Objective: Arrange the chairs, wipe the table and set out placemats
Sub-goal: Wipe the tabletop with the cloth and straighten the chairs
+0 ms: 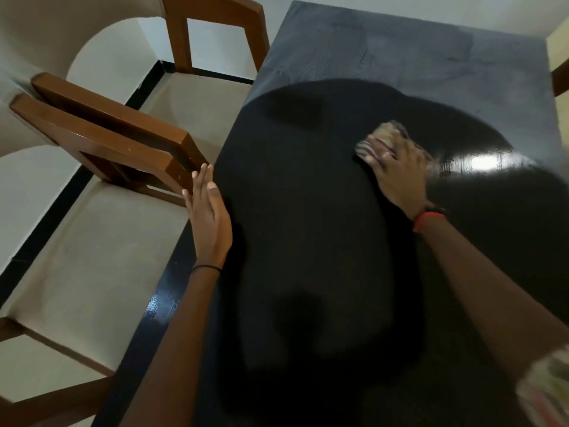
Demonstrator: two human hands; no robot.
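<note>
Right hand (pixel 397 171) lies flat on the cloth (pixel 389 132), fingers spread and straight, pressing it onto the table (pixel 308 241) with no curl round it. The cloth is right of the table's centre line, about midway along its length and nearer the right edge. It's motion-blurred and looks pale and striped. It sticks out past the fingertips toward the far left, and its long axis seems to run across the table's width, slightly slanted, though I can't be sure through the blur. The fingers point far-left. There's a red wristband (pixel 426 220) on that wrist.

Left hand (pixel 209 217) is at the table's left edge, flat, fingers straight and together — holding nothing. Its fingertips are right by the near chair's wooden arm (pixel 107 134); I can't tell if they touch. A thin black band (pixel 205 268) is on that wrist.

The table is black and glossy, its long axis running away from the person. The near part is dark, while the far end (pixel 431 66) is dull grey and streaky. There's a light glare (pixel 489 163) near the right edge.

Two chairs stand along the left edge — the near chair (pixel 92 241) and far chair (pixel 197 97) — with brown frames and beige seats. Pale walls, black skirting (pixel 144 87).
</note>
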